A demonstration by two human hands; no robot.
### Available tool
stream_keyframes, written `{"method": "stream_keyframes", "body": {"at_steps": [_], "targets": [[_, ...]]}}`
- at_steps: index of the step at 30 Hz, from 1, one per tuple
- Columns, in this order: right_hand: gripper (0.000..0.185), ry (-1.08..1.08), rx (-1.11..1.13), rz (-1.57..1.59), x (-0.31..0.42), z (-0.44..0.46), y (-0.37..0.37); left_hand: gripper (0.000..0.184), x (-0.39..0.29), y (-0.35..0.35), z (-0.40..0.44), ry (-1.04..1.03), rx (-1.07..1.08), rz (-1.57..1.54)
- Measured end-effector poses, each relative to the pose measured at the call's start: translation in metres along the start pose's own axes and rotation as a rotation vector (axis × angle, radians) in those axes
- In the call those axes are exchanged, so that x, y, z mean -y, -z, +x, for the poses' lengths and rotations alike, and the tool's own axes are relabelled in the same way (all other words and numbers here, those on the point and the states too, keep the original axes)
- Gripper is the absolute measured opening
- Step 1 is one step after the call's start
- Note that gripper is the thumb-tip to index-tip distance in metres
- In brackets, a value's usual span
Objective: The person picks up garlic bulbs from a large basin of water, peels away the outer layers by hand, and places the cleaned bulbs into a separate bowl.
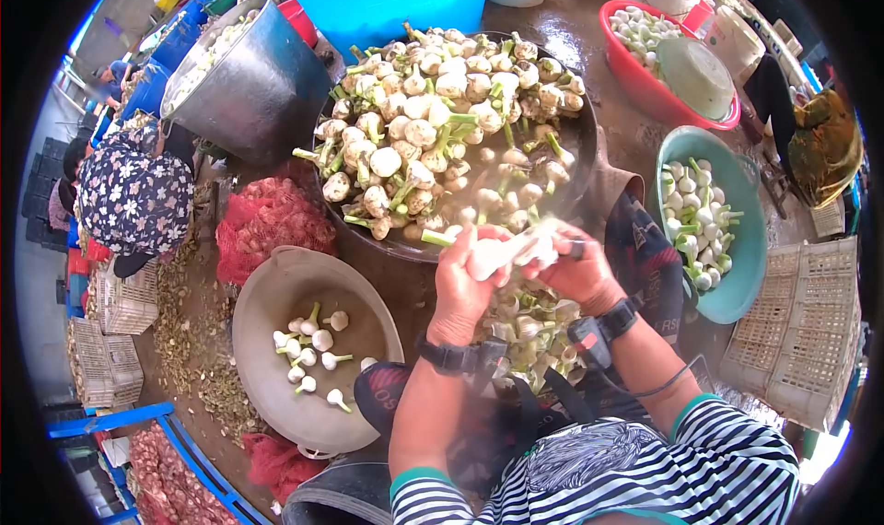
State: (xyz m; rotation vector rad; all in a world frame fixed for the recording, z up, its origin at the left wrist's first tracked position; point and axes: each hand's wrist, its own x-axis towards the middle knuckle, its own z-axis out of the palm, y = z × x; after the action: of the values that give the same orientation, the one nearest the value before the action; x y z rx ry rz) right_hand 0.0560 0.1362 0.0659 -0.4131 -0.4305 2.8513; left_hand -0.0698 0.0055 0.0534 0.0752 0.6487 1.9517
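Note:
My left hand (465, 281) is closed round a garlic bulb (488, 258) whose green stem sticks out to the left. My right hand (575, 267) pinches pale skin at the bulb's right side. Just beyond both hands, a wide dark basin (597, 147) holds a heap of soiled bulbs and some water. Peelings (539, 327) lie below my hands, between my legs. At the left, a grey basin (253, 341) contains several clean white bulbs (322, 341) with short stems.
A green basin (755, 249) of bulbs and a plastic crate (792, 322) stand right. A red basin (612, 74) is at the back right. Red net sacks (272, 230), a metal pot (249, 92) and a blue tub (396, 9) are left and behind. Another person (133, 193) sits far left.

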Motion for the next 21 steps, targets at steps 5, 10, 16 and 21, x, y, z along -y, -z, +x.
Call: {"method": "stream_keyframes", "body": {"at_steps": [5,10,16,21], "targets": [[0.040,0.164,0.142,-0.201,0.032,-0.041,0.016,0.054,-0.005,0.000,0.000,-0.021,0.245,-0.202],[0.039,0.141,0.079,-0.322,0.043,-0.073,0.025,0.056,-0.015,0.001,0.001,-0.102,0.165,-0.416],[0.029,-0.603,0.225,-2.595,-0.010,-0.037,0.062,0.053,-0.004,0.011,0.003,-0.096,0.031,-0.314],[0.029,-0.009,-0.077,-2.071,0.013,0.017,0.047,0.044,-0.003,0.016,-0.006,-0.096,-0.289,-0.140]]}}
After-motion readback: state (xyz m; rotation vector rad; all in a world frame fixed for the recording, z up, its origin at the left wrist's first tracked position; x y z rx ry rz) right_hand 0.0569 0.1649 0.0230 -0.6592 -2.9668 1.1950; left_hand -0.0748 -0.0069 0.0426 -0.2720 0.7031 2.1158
